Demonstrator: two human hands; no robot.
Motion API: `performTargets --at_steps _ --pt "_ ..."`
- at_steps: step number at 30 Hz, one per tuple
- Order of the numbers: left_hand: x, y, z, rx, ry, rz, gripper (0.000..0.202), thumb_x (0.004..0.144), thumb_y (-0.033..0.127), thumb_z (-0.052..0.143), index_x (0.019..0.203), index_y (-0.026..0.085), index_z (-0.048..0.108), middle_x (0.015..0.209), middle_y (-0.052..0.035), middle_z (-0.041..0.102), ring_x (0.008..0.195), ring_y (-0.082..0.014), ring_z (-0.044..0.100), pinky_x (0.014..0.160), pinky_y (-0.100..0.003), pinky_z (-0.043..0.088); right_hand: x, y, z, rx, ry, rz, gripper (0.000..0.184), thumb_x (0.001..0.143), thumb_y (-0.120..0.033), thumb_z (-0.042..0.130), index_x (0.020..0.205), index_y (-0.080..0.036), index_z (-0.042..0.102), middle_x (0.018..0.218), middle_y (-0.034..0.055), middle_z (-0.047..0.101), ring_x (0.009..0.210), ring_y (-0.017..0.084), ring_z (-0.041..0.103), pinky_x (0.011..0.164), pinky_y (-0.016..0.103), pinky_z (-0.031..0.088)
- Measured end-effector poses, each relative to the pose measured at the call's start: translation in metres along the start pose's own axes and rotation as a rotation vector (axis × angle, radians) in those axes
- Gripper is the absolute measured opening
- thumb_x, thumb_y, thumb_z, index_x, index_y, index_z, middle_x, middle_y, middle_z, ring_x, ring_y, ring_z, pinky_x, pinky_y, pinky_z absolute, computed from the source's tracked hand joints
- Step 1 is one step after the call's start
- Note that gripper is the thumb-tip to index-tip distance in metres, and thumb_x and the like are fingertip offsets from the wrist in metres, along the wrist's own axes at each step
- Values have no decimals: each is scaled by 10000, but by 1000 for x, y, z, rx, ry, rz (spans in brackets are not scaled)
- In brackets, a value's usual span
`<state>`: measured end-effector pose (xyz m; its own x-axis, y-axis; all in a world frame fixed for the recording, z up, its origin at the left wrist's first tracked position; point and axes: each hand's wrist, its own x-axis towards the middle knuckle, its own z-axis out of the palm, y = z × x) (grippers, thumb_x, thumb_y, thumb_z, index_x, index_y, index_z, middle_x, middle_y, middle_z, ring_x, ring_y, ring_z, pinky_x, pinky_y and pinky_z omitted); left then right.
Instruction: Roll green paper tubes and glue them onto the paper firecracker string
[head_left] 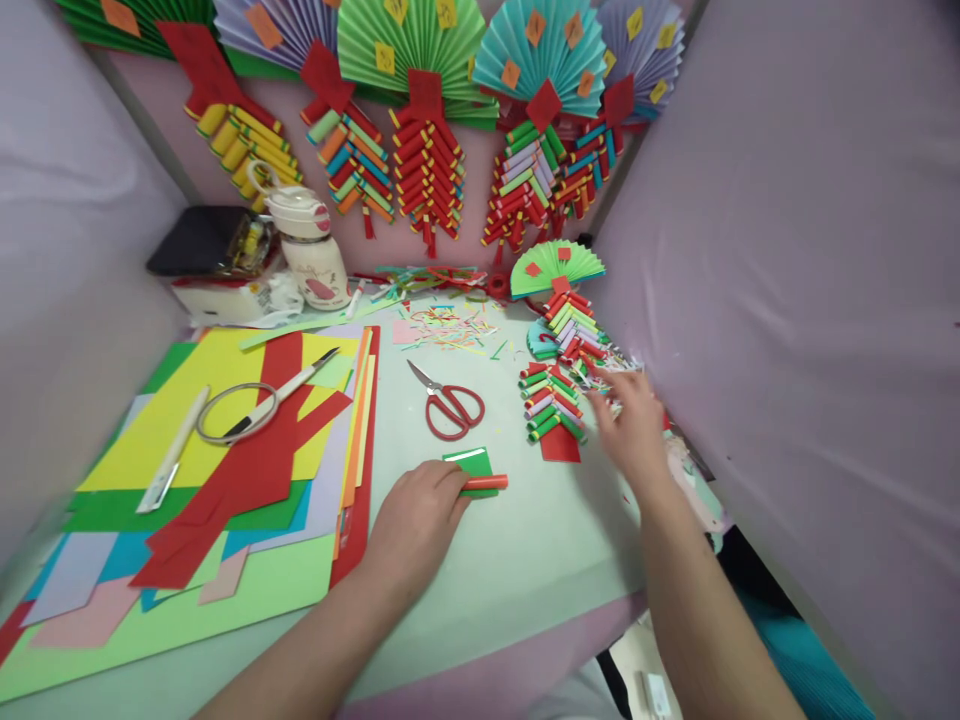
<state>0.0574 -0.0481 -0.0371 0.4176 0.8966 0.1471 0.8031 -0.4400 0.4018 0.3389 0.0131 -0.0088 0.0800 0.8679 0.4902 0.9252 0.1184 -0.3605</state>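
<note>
My left hand (420,515) is closed, its fingertips on a slim orange-red tube (489,482) that lies across a small green paper piece (469,461). A pale shiny strip runs along that paper's upper edge. Over to the right, my right hand (634,420) has its fingers apart above a heap of small paper bits (611,368); I see nothing held in it. Left of it lies a paper firecracker string (553,402) of green, red and lilac rolls ending in a red square. Red-handled scissors (448,402) rest partly spread beyond my left hand.
Coloured paper sheets (300,580) fill the left side, topped by a craft knife (174,450), a white pen-like tool (289,392) and a metal ring (202,425). A bottle (311,255) stands behind. Paper fans (412,45) hang at the back; a smaller fan (555,268) stands right.
</note>
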Motion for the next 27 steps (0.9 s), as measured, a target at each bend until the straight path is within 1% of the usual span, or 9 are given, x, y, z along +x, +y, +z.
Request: performTargets --at_steps 2,4,5,8,11,14,17,21,27 --pt "0 -1 1 -6 11 3 140 882 228 535 967 193 641 1013 -58 664 968 -225 590 846 -390 476 -28 -32 1 239 -296 -273 292 886 -332 545 1164 -246 573 1120 97 578 1064 248 535 908 419 423" --pt "1 -2 2 -10 22 7 140 883 233 537 974 197 637 1013 -55 666 967 -223 592 838 -384 476 -53 -57 4 315 -481 -360 376 834 -318 641 1197 -267 560 1157 84 562 1084 237 516 929 401 420" --pt "1 -2 3 -10 26 10 140 883 236 538 976 198 636 1010 -54 667 966 -223 593 835 -382 476 -64 -65 7 326 -522 -362 401 814 -306 670 1199 -277 561 1150 76 563 1083 236 512 931 402 416" --pt "0 -2 4 -2 24 12 147 885 241 538 984 193 635 1007 -56 672 972 -227 595 835 -384 473 -82 -73 19 345 -510 -345 343 836 -243 647 1171 -279 582 1088 62 586 1039 221 521 902 396 412" --pt "0 -1 2 -2 7 0 155 882 245 546 992 187 639 1017 -58 676 982 -231 597 847 -389 470 -85 -68 30 378 -441 -337 216 881 -203 584 1088 -251 621 1018 52 612 974 197 537 858 375 412" --pt "2 0 -4 -31 -29 -11 153 863 231 575 989 187 650 1013 -53 683 977 -226 603 855 -381 471 -83 -65 34 411 -401 -315 153 894 -207 570 1024 -238 643 971 44 626 928 184 544 830 363 410" --pt "4 0 -10 -72 -56 -11 156 839 199 604 982 189 663 1017 -44 689 983 -218 607 878 -372 464 -82 -65 34 433 -404 -301 156 875 -224 604 1024 -238 648 970 41 631 923 186 546 830 365 408" --pt "6 -2 -13 -99 -66 -5 147 866 211 568 959 189 679 980 -45 697 964 -211 613 880 -375 465 -83 -66 34 420 -429 -295 282 802 -269 699 1077 -248 638 1012 42 629 959 209 539 849 385 401" --pt "6 -4 -10 -83 -54 20 192 904 219 508 917 180 695 978 -47 700 952 -205 617 869 -362 473 -84 -65 37 433 -425 -279 189 877 -215 593 1055 -239 653 975 53 614 933 202 535 831 378 422"
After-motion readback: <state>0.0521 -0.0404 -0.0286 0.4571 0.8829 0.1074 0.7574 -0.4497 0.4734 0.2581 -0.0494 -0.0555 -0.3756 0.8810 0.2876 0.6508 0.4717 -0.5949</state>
